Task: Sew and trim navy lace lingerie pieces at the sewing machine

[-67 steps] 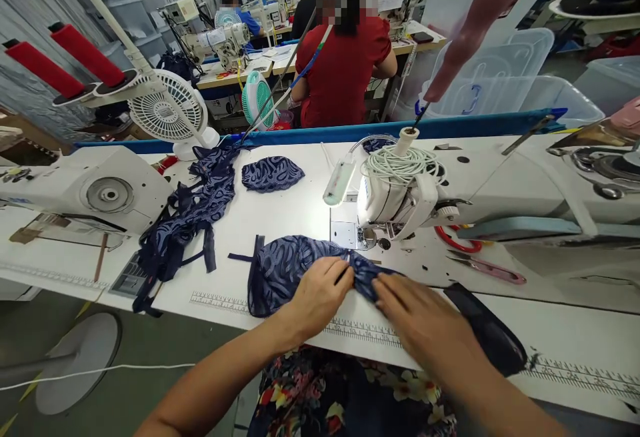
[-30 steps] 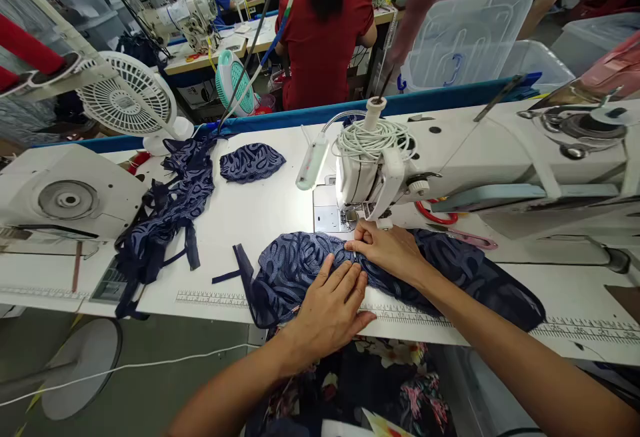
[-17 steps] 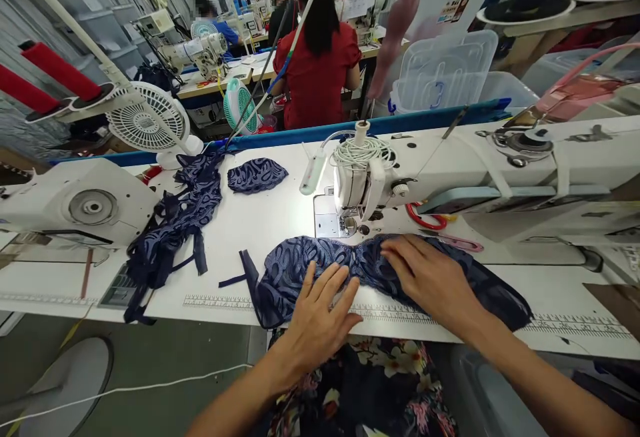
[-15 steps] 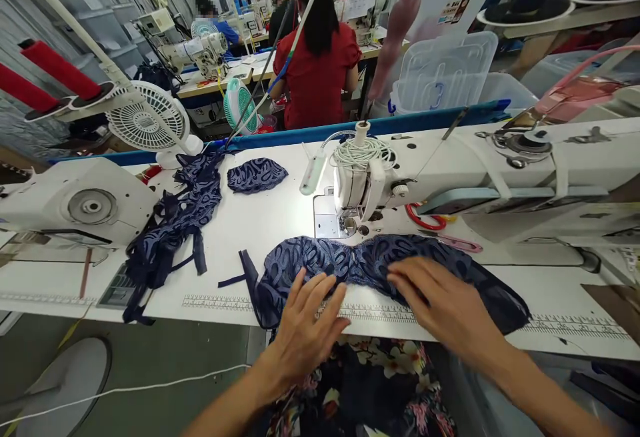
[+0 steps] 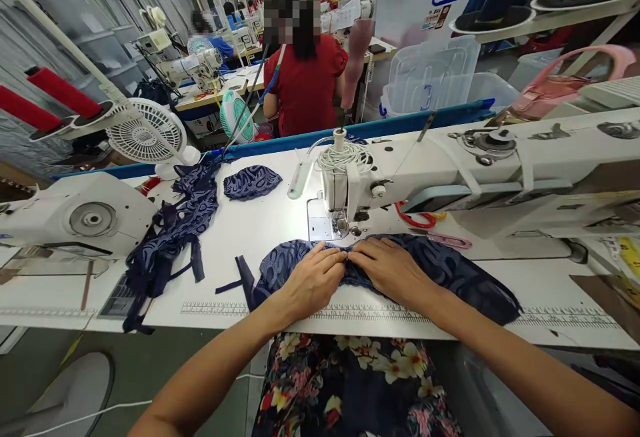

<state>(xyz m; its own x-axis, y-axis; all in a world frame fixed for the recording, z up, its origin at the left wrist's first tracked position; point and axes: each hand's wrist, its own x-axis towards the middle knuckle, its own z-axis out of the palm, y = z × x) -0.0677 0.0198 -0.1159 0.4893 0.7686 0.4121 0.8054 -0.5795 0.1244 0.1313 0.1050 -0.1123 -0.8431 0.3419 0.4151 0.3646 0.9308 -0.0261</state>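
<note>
Pinched together at the narrow middle of the long navy patterned piece, the fingertips of the left hand and right hand nearly meet, the thumbs tucked out of sight. From the head view, that piece lies spread to both sides of the grip, its darker, plainer end out past the right wrist and a thin strap loose beyond the left. It looks largely made up to me, with the two shaped halves already joined; whether the seam under the fingers is finished, I can't tell. Just beyond the grip stands the sewing machine, and the cloth sits in front of its needle plate, not under the needle. Off to the left is a heap of similar navy pieces, with one small cup-shaped piece apart from it. White tabletop between heap and grip gives the left hand the easier sideways room; pink snips lie beyond the right forearm, and the ruler-marked front edge runs close below both hands.
</note>
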